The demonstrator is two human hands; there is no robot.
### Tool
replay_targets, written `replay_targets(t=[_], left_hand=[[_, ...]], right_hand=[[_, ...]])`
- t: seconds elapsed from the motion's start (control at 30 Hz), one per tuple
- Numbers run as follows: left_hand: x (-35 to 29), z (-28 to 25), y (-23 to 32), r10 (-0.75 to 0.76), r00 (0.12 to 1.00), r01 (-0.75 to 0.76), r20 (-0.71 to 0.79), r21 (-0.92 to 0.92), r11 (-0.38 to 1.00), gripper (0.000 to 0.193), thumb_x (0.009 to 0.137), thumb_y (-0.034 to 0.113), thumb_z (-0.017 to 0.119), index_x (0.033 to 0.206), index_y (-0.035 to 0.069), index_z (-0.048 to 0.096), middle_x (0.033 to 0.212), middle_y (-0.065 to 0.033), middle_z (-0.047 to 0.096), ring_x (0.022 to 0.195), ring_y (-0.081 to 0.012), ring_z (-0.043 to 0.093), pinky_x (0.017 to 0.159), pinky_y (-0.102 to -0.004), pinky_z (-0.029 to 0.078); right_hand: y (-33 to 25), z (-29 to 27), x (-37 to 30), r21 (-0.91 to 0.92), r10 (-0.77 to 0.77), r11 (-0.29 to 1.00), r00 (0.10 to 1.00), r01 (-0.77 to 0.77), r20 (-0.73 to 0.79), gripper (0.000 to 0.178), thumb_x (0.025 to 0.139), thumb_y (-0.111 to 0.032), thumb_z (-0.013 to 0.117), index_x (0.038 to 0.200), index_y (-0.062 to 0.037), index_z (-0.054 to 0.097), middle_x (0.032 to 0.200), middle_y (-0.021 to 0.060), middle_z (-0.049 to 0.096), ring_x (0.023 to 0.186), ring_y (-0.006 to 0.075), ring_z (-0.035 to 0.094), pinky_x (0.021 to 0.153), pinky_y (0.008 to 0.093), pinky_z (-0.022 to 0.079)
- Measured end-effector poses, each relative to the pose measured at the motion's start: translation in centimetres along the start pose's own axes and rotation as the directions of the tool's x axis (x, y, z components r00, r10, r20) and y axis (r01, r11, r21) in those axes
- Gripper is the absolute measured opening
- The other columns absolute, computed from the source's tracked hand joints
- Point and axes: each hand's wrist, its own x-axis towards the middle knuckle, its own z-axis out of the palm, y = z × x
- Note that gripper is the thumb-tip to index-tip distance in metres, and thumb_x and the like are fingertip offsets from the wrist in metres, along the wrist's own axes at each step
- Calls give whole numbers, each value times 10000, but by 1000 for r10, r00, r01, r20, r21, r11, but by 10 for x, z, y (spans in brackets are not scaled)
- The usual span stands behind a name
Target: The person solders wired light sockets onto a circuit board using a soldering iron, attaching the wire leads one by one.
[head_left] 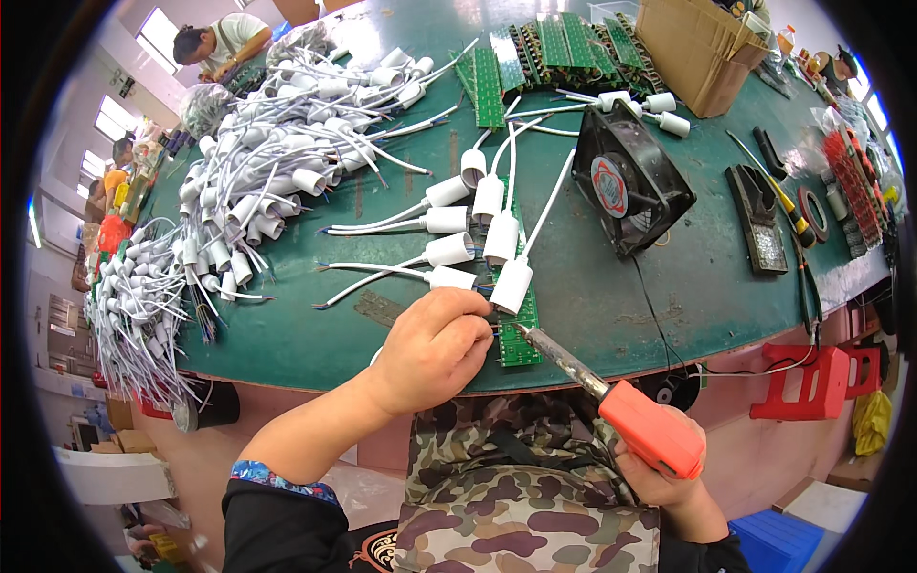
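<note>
My right hand (661,485) is wrapped around the red handle of a soldering iron (655,430). The iron's tip touches or hovers just over a narrow green circuit board (519,353) near the table's front edge. At the board's left edge, my left hand (435,349) is closed in a pinch; what the fingertips hold is hidden, though thin wire ends show beside them. A white lamp socket (511,286) with a cable lies across the board, just above the iron's tip. More white sockets (447,250) with cables lie in a row above my left hand.
A big heap of white corded sockets (287,162) covers the table's left. A black fan (630,181) stands right of the board. Behind are stacked green boards (554,43) and a cardboard box (702,53). A screwdriver (798,222) lies far right. Another person (229,43) works across the table.
</note>
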Motion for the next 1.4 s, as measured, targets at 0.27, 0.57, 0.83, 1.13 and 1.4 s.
replay_targets(t=[0.27,0.57,0.83,1.13,1.4], left_hand=[[0,3,0,41,999,-42,17,77,996,253,717,-27,780,918,22,635,1031,-132,634,884,-325,644,759,-416,555],[1,3,-1,51,998,-53,21,85,995,259,713,-28,773,925,16,630,1025,-130,631,872,-327,645,754,-418,553],[1,2,0,48,999,-50,24,85,995,243,714,-27,774,914,16,642,1020,-122,634,879,-324,646,758,-414,552],[2,2,0,53,998,-55,29,93,994,240,716,-21,774,916,17,647,1024,-118,637,884,-318,648,767,-411,552],[2,1,-2,56,998,-59,32,84,995,234,720,-22,772,916,17,650,1022,-115,633,878,-315,649,768,-407,552]], right_hand=[[1,2,5,-13,-11,1000,1000,11,-2,601,767,-125,847,1263,68,569,1029,189,744,819,327,755,720,369,600],[2,7,5,-13,9,1000,1000,-8,20,635,705,-60,859,1259,67,575,1064,198,737,816,315,747,698,359,584],[4,8,6,23,4,1000,1000,-5,22,646,702,-45,843,1273,81,570,1044,190,736,789,308,738,683,355,577],[3,8,10,12,-1,1000,1000,1,27,639,708,-40,836,1279,72,572,1017,178,743,717,275,700,633,338,545],[3,2,2,-13,10,1000,1000,-10,-6,566,759,-103,818,1256,50,594,991,146,732,683,288,672,627,366,541]])
